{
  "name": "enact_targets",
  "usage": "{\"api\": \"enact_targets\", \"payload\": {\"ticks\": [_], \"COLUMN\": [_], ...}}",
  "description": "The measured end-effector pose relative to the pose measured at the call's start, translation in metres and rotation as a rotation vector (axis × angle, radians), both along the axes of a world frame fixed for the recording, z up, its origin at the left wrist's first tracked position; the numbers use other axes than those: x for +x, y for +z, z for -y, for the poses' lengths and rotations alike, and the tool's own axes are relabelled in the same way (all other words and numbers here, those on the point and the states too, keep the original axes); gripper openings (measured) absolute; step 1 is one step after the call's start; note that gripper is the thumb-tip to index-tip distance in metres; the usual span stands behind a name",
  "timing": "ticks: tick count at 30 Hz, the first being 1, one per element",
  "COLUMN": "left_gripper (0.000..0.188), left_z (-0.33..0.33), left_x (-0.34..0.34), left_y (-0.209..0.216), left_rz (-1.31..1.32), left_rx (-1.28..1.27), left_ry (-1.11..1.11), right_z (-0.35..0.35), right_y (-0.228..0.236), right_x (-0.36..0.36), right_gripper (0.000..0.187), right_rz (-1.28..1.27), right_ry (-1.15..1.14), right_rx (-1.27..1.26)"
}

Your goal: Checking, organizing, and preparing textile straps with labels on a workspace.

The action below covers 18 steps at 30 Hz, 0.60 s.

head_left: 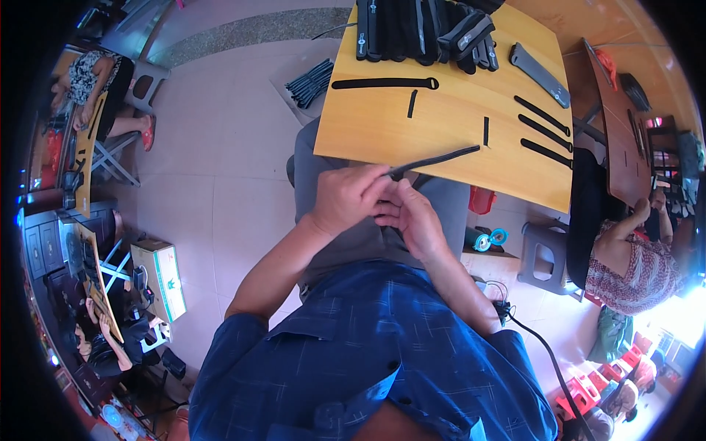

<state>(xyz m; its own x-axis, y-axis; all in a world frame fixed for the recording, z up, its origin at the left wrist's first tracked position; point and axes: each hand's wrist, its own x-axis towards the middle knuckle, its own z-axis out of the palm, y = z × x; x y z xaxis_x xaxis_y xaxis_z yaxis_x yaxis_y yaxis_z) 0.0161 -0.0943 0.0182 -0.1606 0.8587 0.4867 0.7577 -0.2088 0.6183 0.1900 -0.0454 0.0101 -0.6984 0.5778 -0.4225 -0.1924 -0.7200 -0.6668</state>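
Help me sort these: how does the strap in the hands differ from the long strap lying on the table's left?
The held strap slants from the left hand; the table strap lies flat, untouched. The held strap's near end is hidden; the table strap shows its slotted end. Both are dark and narrow.

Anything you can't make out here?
Head view, all four:
Near end of the held strap: covered by the left hand and right hand.
Whether the right hand grips it: the hands overlap.
Far part of the strap pile: cut off by the top edge.
Anything in the right-side co-worker's hands: too small.
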Motion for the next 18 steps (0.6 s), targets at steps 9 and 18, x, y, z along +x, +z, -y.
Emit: {"api": "enact_targets", "payload": {"ticks": [9, 18], "left_gripper": [0.015, 0.018], "left_z": [-0.011, -0.002], "left_x": [-0.038, -0.047], "left_y": [-0.01, -0.016], "left_rz": [0.041, 0.137], "left_rx": [-0.052, -0.231], "left_ry": [0.026, 0.099], "right_z": [-0.062, -0.073], "right_y": [0.027, 0.001], "right_x": [-0.017, -0.033], "right_gripper": [0.032, 0.018], "right_rz": [0.565, 0.696], "right_ry": [-0.202, 0.009], "right_rx": [1.707, 1.748]}}
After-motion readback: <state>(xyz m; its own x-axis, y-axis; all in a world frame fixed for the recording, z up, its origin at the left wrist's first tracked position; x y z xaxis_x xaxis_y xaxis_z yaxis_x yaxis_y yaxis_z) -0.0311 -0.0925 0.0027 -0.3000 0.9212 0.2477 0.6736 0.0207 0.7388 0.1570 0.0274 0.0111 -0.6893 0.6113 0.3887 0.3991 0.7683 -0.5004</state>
